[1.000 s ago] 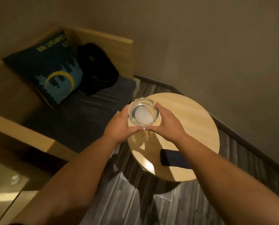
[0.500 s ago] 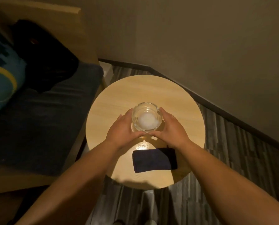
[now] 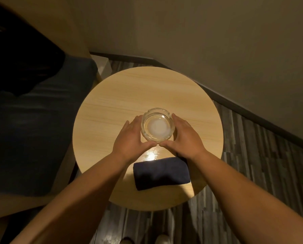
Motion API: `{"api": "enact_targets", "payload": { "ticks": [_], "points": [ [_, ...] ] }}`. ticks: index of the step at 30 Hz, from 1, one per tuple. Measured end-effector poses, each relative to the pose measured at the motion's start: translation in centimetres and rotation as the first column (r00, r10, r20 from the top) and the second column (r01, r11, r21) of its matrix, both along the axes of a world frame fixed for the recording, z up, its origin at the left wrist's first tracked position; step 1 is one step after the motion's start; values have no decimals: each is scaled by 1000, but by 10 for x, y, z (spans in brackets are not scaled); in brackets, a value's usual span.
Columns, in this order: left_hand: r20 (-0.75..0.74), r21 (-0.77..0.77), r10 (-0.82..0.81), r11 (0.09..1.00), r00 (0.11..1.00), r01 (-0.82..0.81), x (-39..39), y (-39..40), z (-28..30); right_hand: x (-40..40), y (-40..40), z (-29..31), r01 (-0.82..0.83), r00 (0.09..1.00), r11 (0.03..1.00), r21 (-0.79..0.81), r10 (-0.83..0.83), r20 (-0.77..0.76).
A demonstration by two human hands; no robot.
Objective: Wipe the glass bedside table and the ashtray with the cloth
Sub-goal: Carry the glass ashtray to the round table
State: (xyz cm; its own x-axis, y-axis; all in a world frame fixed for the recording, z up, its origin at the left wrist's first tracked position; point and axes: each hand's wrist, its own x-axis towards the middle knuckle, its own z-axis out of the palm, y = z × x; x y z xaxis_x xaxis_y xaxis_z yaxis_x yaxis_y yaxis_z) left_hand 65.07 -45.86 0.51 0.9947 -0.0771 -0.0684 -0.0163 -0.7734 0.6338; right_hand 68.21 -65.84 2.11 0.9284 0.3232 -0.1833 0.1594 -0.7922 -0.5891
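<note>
Glass ashtray (image 3: 157,127) cupped betw. left hand (image 3: 129,140) & right hand (image 3: 184,138), both gripping its sides, over round wood-look table (image 3: 112,103). Dark folded cloth (image 3: 161,172) lies nr front edge.

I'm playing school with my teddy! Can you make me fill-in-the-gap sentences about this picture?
1. Both hands, left and right, hold a glass ____.
2. The ashtray is above a ____ wooden table.
3. The folded cloth is dark ____.
4. The cloth lies ____ to the person than the ashtray.

Missing words: ashtray; round; blue; nearer
</note>
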Motion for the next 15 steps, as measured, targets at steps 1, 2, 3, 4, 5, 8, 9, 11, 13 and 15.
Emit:
{"api": "enact_targets", "payload": {
  "ticks": [1, 2, 3, 4, 5, 8, 9, 11, 13, 15],
  "points": [
    [7, 13, -1, 1000, 1000, 1, 0, 0, -2, 0, 0, -1, -4, 1000, 1000, -2, 4, 11],
    [15, 29, -2, 1000, 1000, 2, 0, 0, -4, 0, -1, -2, -5, 1000, 1000, -5, 5, 19],
    [21, 44, -3, 999, 1000, 2, 1, 0, -5, 1, -1, -3, -7, 1000, 1000, -9, 7, 22],
    [25, 60, -3, 998, 1000, 2, 1, 1, -7, 1, -1, -4, -10, 1000, 1000, -13, 11, 21],
    [27, 76, -5, 997, 1000, 3, 1, 1, -9, 1, -1, -5, -16, 1000, 1000, -14, 16, 23],
    [42, 112, -14, 994, 999, 9, 1, 2, -11, 1, 0, -7, -19, 999, 1000, -21, 20, 30],
    [48, 116, -16, 993, 999, 10, 1, 2, -12, 1, -1, -7, -19, 999, 1000, -23, 20, 32],
    [53, 128, -22, 992, 998, 16, 2, 3, -14, 1, -1, -9, -22, 999, 999, -26, 23, 34],
    [46, 147, -26, 989, 999, 19, 2, 4, -16, 0, -1, -9, -26, 999, 999, -34, 28, 38],
    [40, 157, -27, 987, 999, 20, 2, 4, -17, 0, -1, -8, -35, 998, 998, -50, 37, 41]
  ]
}}
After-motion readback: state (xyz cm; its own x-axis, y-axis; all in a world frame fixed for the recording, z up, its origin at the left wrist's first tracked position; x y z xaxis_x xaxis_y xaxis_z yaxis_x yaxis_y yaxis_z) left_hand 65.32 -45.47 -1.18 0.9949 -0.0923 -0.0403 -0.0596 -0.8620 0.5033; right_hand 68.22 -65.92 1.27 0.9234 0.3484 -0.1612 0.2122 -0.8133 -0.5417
